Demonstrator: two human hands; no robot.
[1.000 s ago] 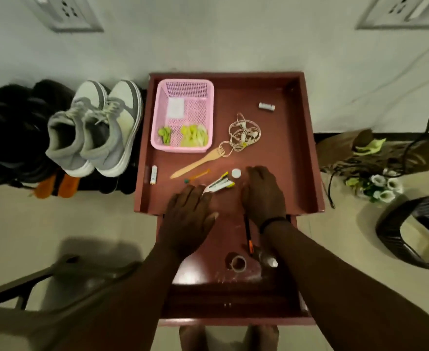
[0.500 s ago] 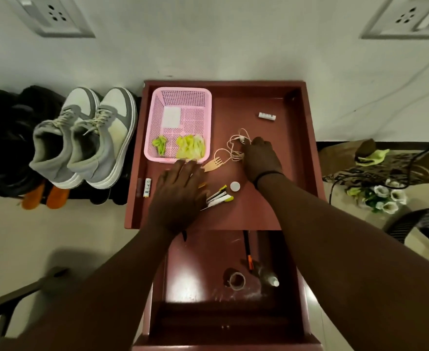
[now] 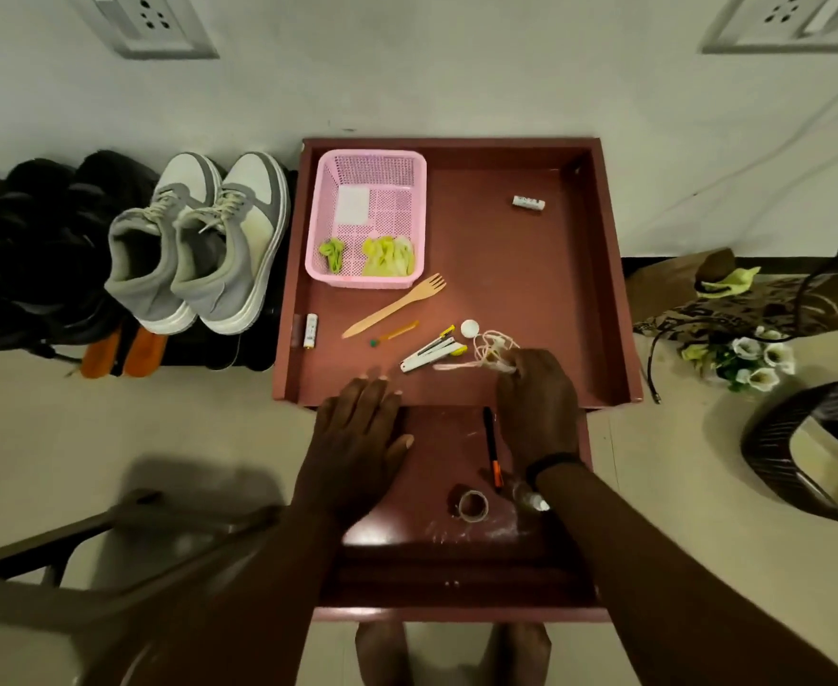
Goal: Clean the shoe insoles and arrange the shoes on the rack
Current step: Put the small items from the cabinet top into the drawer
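The left hand (image 3: 357,428) lies flat and spread on the table's (image 3: 530,269) near edge, holding nothing; the right hand (image 3: 538,403) pinches a coiled cord (image 3: 491,349) just beyond its fingertips; the sneakers (image 3: 199,245) stand on the rack (image 3: 219,356), well to the left of and beyond both hands, heels toward the person, long axis running near to far; the left hand is nearer, so I judge it reaches first.

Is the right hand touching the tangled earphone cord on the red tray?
Touching. In the head view the right hand pinches the cord in its fingertips, with the loops bunched against them.
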